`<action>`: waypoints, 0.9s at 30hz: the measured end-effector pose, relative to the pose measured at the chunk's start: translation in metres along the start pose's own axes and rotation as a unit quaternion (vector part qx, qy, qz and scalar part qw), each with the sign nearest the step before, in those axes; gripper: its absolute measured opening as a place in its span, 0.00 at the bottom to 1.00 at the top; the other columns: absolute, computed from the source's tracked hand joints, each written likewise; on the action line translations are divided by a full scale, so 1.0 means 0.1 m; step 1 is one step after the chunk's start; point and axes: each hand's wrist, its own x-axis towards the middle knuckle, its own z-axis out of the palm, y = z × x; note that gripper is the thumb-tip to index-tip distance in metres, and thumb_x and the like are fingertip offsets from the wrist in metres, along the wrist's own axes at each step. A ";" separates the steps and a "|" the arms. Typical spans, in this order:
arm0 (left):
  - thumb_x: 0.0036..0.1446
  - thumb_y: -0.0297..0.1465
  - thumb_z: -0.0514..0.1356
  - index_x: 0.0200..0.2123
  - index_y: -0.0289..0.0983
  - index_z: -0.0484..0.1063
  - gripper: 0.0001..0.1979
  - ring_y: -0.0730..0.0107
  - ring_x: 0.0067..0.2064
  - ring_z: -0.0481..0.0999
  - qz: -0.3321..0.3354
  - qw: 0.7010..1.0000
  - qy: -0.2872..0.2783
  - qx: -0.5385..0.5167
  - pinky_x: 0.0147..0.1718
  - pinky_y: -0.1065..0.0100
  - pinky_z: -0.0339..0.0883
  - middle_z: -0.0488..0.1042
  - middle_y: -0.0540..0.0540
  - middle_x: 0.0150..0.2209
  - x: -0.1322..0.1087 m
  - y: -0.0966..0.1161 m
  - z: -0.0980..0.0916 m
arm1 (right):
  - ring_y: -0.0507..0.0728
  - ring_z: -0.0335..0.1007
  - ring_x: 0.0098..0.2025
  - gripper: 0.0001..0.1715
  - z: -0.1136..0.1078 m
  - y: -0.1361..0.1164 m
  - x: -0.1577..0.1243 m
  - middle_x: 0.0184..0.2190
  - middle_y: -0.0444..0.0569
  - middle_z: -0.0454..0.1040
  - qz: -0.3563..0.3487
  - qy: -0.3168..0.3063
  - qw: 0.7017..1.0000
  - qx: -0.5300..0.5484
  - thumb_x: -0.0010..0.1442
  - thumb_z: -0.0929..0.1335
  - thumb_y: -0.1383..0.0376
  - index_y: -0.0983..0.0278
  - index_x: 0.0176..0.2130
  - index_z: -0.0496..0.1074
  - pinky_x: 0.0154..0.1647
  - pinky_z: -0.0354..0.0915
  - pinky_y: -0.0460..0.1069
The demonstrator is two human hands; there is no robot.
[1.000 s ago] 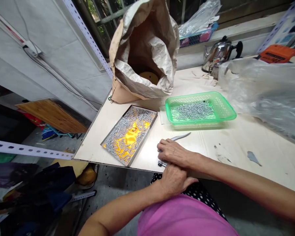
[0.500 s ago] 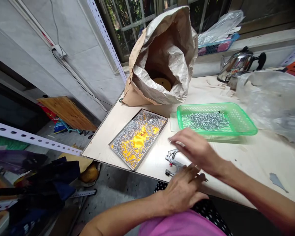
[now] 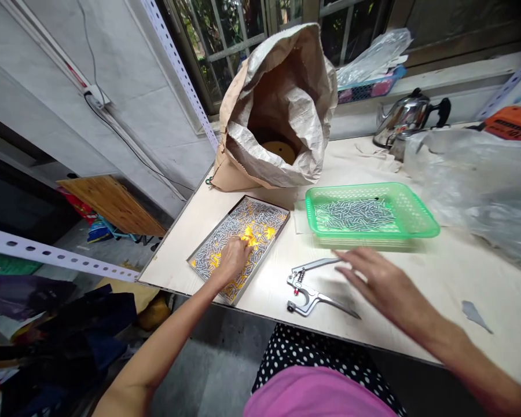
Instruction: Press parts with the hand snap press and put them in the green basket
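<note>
Small silver metal rods [image 3: 219, 234] lie under the left hand [image 3: 234, 258], finger grip unclear; grey metal pliers [image 3: 315, 297] beside the right hand [image 3: 380, 279], fingers parted.

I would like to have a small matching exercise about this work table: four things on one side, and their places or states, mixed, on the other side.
Things
1. Green perforated plastic basket
2. Shallow grey rectangular tray
3. Silver metal plier-like tool
4. Large brown paper sack

Places or states
A. The left hand reaches into it
B. At the back of the table, mouth gaping open
C. Just beyond the right hand
D. Lying with its two handles spread apart

Right pairs: 1-C, 2-A, 3-D, 4-B
</note>
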 end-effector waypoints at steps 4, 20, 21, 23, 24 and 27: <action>0.65 0.33 0.51 0.35 0.35 0.75 0.15 0.62 0.45 0.72 0.028 0.999 0.014 0.012 0.40 0.67 0.62 0.73 0.41 0.40 -0.01 0.06 0.03 | 0.60 0.70 0.41 0.17 0.33 -0.30 -0.39 0.39 0.53 0.73 0.045 -0.049 0.995 0.074 0.68 0.59 0.62 0.61 0.51 0.71 0.43 0.69 0.56; 0.55 0.25 0.54 0.32 0.35 0.73 0.08 0.66 0.35 0.75 0.007 0.992 0.066 -0.110 0.34 0.69 0.63 0.77 0.45 0.33 -0.01 0.12 -0.13 | 0.60 0.66 0.40 0.17 0.79 -0.31 -0.78 0.39 0.54 0.71 0.099 -0.013 0.995 0.015 0.67 0.61 0.65 0.63 0.53 0.70 0.39 0.66 0.55; 0.54 0.25 0.55 0.31 0.35 0.73 0.06 0.68 0.34 0.75 0.004 0.984 0.073 -0.165 0.33 0.70 0.64 0.77 0.46 0.31 -0.07 0.15 -0.16 | 0.60 0.66 0.40 0.17 0.80 -0.31 -0.79 0.39 0.54 0.70 0.099 -0.008 0.995 0.013 0.67 0.61 0.65 0.63 0.53 0.70 0.39 0.65 0.55; 0.52 0.27 0.57 0.29 0.36 0.71 0.04 0.70 0.30 0.74 0.017 0.958 0.061 -0.278 0.31 0.71 0.64 0.75 0.49 0.28 -0.24 0.28 -0.22 | 0.60 0.65 0.40 0.17 0.81 -0.31 -0.79 0.39 0.54 0.70 0.103 -0.004 0.995 0.009 0.67 0.61 0.65 0.64 0.53 0.70 0.39 0.65 0.55; 0.51 0.28 0.57 0.29 0.36 0.71 0.03 0.71 0.29 0.74 0.033 0.947 0.042 -0.318 0.30 0.72 0.64 0.75 0.50 0.27 -0.34 0.36 -0.23 | 0.60 0.65 0.40 0.17 0.82 -0.31 -0.79 0.39 0.54 0.70 0.108 -0.004 0.994 0.008 0.67 0.61 0.65 0.64 0.52 0.70 0.39 0.64 0.55; 0.52 0.30 0.58 0.30 0.36 0.73 0.05 0.72 0.29 0.73 0.085 0.927 -0.029 -0.364 0.29 0.72 0.64 0.75 0.50 0.27 -0.59 0.61 -0.19 | 0.60 0.65 0.40 0.16 0.80 -0.33 -0.78 0.39 0.54 0.70 0.122 -0.012 0.992 0.010 0.66 0.63 0.65 0.64 0.52 0.71 0.40 0.64 0.55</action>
